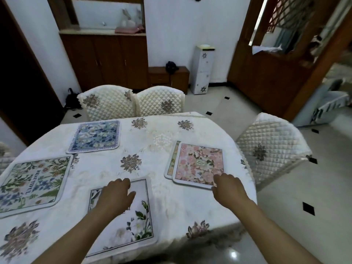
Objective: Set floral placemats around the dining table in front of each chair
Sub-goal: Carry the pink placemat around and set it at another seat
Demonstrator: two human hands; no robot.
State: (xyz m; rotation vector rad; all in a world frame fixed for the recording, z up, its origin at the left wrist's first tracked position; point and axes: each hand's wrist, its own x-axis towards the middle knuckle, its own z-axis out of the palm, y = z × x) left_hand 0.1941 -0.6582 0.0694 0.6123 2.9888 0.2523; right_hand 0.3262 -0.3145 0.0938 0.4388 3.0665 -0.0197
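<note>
Our left hand (116, 193) spread flat on the near white placemat (133, 221), our right hand (227, 184) pinching the pink placemat (199, 163) at its near right corner

Two bare forearms enter from about 6 o'clock, with no sleeves showing anywhere along them. The left hand (116, 193) and right hand (227, 184) wear no gloves, and the wrists carry no watch or bracelet. Fingers look slender; nails are too blurred to tell.
</note>
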